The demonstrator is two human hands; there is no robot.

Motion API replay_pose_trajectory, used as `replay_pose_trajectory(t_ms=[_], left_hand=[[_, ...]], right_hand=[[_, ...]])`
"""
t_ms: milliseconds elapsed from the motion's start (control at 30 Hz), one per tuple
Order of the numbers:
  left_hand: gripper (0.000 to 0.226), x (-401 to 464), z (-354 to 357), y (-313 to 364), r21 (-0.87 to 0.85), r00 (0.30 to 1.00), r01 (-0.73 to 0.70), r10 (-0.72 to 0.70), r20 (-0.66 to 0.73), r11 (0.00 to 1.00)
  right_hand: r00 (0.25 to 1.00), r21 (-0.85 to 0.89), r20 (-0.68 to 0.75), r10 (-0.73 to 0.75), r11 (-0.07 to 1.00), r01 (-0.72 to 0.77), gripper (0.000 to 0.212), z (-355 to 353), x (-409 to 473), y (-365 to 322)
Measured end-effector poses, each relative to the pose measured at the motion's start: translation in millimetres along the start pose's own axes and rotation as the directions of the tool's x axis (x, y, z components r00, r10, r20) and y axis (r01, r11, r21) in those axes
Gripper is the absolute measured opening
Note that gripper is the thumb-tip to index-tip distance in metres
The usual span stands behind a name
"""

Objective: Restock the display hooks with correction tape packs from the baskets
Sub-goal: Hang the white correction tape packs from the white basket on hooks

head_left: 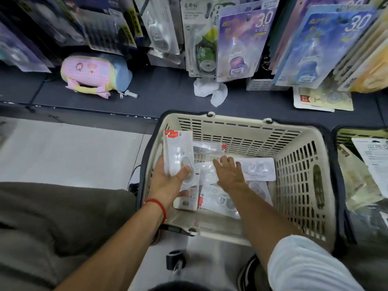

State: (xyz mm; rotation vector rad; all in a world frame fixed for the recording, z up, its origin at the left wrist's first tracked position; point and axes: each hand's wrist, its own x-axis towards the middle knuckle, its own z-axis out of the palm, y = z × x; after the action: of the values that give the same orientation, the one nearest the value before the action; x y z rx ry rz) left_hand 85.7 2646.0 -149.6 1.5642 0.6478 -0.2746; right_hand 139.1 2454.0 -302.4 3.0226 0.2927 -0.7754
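While the left hand (168, 181) pinches an upright stack of white blister-carded correction tape packs (178, 153) between thumb and fingers at the near-left corner of the cream slatted plastic shopping basket (298, 183), the right hand (230, 173) reaches flat over the loose white packs (218, 198) lying on the basket floor, fingers spread and holding nothing. The step in hand looks to be gathering more packs onto the stack. To do it well, the right hand should probably slide its fingertips under the edge of one flat pack rather than press down on it, since the glossy card seems likely to slip against its neighbours. Each pack is best turned so its red-tabbed top matches the stack, keeping the hang holes lined up for the hooks. A further white pack (259, 169) lies just beyond the right fingers. Purple-blue carded packs (241, 45) hang on the display above, and a second basket (361, 133) stands to the right.
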Motion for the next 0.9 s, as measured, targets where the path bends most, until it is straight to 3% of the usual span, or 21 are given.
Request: replay_pose_trajectory(t_ms=[133, 233, 333, 400, 467, 633, 700, 800, 900], left_hand=[[0.054, 1, 0, 2, -0.001, 1.0, 0.025, -0.025, -0.001, 1.0], [0.057, -1, 4, 2, -0.038, 0.998, 0.055, -0.054, 0.029, 0.998], [0.054, -6, 8, 5, -0.122, 0.993, 0.102, -0.095, 0.066, 0.987], [0.051, -10, 11, 10, -0.185, 0.99, 0.127, -0.113, 0.086, 0.975], [0.049, -16, 16, 16, -0.224, 0.989, 0.126, -0.103, 0.11, 0.966], [0.047, -40, 35, 37, -0.263, 0.966, 0.046, 0.024, 0.258, 0.964], [0.043, -51, 40, 51, -0.31, 0.938, 0.013, 0.096, 0.333, 0.951], [0.046, -64, 46, 82, -0.373, 0.901, -0.051, 0.204, 0.383, 0.926], [0.047, -72, 51, 126, -0.394, 0.868, -0.153, 0.314, 0.384, 0.906]], right_hand=[[0.998, -0.05, -0.034, 0.046, 0.998, -0.048, 0.086, -4, 1, 5], [0.991, 0.014, -0.079, 0.11, 0.994, -0.11, 0.091, -16, -13, 19], [0.988, 0.284, -0.016, 0.152, 0.948, -0.141, 0.088, -46, -35, 40], [0.99, 0.55, 0.065, 0.123, 0.824, -0.139, 0.078, -78, -55, 55], [0.995, 0.679, 0.059, 0.083, 0.728, -0.101, 0.056, -113, -81, 67], [0.999, 0.885, -0.037, -0.008, 0.465, 0.036, 0.025, -195, -134, 73], [0.998, 0.912, -0.065, -0.012, 0.405, 0.065, 0.019, -220, -148, 73], [0.991, 0.911, -0.129, 0.038, 0.4, 0.103, 0.027, -252, -165, 77], [0.952, 0.908, -0.283, 0.119, 0.353, 0.226, 0.038, -285, -180, 85]])
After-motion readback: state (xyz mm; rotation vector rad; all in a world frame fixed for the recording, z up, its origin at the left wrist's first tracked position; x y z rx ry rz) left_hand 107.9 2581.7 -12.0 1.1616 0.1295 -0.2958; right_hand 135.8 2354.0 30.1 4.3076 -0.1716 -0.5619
